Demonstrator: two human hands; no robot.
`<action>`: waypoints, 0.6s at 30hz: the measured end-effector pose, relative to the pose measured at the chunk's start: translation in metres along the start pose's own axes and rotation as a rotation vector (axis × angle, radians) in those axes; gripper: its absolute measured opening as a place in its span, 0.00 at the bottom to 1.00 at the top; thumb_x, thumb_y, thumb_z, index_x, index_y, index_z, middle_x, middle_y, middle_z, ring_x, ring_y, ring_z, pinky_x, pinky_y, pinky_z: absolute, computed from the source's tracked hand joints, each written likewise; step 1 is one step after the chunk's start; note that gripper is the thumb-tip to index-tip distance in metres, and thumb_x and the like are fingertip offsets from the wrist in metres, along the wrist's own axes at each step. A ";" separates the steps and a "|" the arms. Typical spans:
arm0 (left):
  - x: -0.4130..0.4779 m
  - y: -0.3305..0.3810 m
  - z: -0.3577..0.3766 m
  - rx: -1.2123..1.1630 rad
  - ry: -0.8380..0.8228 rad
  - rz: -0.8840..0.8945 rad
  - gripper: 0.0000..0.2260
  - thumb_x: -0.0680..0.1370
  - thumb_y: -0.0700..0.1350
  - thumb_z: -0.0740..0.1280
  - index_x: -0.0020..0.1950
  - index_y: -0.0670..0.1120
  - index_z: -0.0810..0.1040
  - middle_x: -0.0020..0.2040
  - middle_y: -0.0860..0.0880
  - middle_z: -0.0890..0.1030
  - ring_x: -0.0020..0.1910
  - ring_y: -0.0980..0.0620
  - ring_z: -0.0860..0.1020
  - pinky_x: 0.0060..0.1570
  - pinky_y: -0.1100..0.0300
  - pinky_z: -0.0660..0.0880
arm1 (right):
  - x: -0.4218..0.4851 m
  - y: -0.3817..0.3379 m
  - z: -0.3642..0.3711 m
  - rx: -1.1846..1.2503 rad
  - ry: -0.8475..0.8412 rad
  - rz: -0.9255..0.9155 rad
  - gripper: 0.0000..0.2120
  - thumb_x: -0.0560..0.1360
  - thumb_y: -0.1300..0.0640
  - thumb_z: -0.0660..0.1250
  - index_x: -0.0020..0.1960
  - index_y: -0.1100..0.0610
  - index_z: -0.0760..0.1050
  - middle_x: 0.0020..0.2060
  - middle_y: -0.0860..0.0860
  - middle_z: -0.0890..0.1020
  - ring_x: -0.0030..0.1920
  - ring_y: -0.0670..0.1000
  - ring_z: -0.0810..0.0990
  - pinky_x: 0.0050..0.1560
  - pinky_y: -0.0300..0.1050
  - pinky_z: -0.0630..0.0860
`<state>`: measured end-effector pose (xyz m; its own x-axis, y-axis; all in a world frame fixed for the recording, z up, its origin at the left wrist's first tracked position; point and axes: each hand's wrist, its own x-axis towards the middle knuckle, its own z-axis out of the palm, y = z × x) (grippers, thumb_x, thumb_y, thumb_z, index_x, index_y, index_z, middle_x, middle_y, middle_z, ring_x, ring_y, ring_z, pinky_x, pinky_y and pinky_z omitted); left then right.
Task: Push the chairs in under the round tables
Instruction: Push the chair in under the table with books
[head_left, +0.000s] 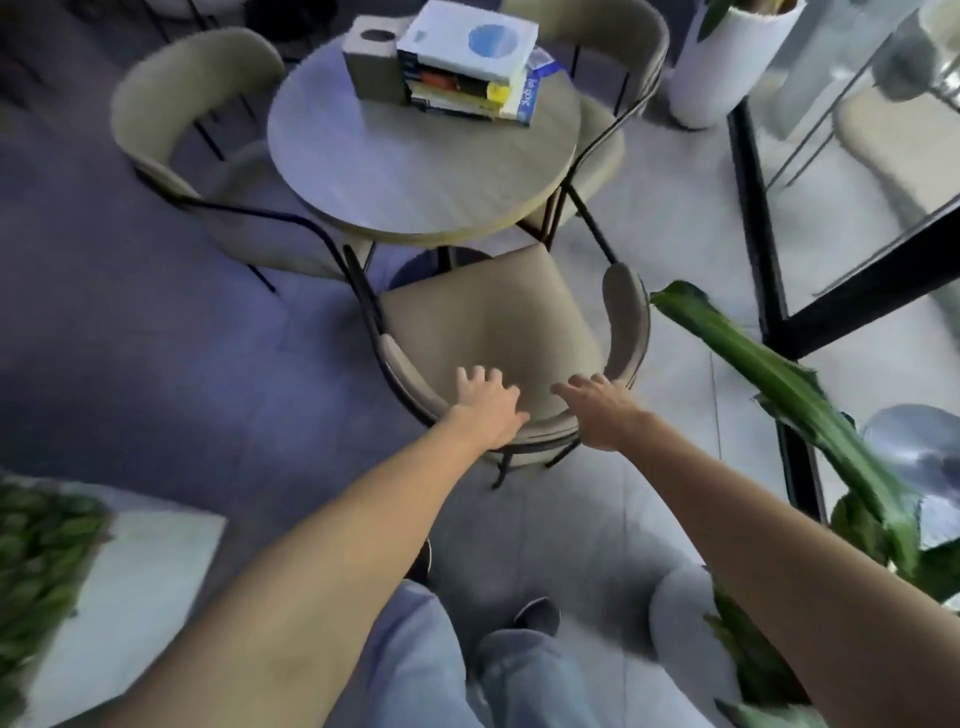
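Observation:
A beige chair (483, 317) with a curved backrest and black metal legs stands in front of me, its seat's far edge just under the round wooden table (415, 171). My left hand (488, 402) lies flat on the backrest's near left part, fingers spread. My right hand (597, 410) rests on the backrest's near right part, fingers spread too. Two more beige chairs stand at the table: one on the left (192, 104), one at the far right (623, 67), both with their seats partly under the tabletop.
A stack of books (467, 67) and a small box (371, 57) sit on the table. A white planter (722, 62) stands at the far right, a black-framed glass wall (758, 249) on the right. Green leaves (779, 384) reach in from the right, another plant (36, 551) at the lower left.

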<state>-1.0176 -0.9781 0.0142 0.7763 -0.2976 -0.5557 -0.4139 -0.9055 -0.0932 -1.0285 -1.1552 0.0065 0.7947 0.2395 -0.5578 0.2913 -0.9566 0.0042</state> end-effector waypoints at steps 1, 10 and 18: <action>-0.001 0.004 0.007 0.009 -0.034 -0.003 0.24 0.83 0.60 0.53 0.73 0.50 0.69 0.74 0.41 0.65 0.71 0.37 0.63 0.70 0.39 0.56 | 0.003 0.001 0.006 -0.025 -0.015 -0.011 0.28 0.76 0.61 0.64 0.75 0.51 0.64 0.67 0.51 0.73 0.67 0.58 0.72 0.65 0.56 0.71; -0.006 0.022 0.043 -0.030 -0.033 -0.025 0.16 0.84 0.51 0.57 0.71 0.48 0.69 0.67 0.41 0.71 0.65 0.39 0.69 0.62 0.46 0.65 | 0.019 0.009 0.038 -0.132 0.012 -0.046 0.22 0.77 0.62 0.62 0.67 0.45 0.72 0.59 0.50 0.81 0.64 0.55 0.73 0.64 0.54 0.66; -0.004 0.025 0.056 -0.122 0.084 -0.085 0.17 0.81 0.40 0.61 0.68 0.54 0.73 0.60 0.47 0.77 0.61 0.43 0.73 0.61 0.51 0.64 | 0.025 0.010 0.049 -0.146 0.092 -0.047 0.18 0.78 0.61 0.59 0.62 0.45 0.77 0.55 0.50 0.82 0.62 0.55 0.75 0.66 0.55 0.63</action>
<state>-1.0575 -0.9821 -0.0325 0.8451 -0.2383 -0.4785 -0.2884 -0.9569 -0.0328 -1.0319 -1.1665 -0.0479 0.8214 0.3043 -0.4824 0.3986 -0.9112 0.1040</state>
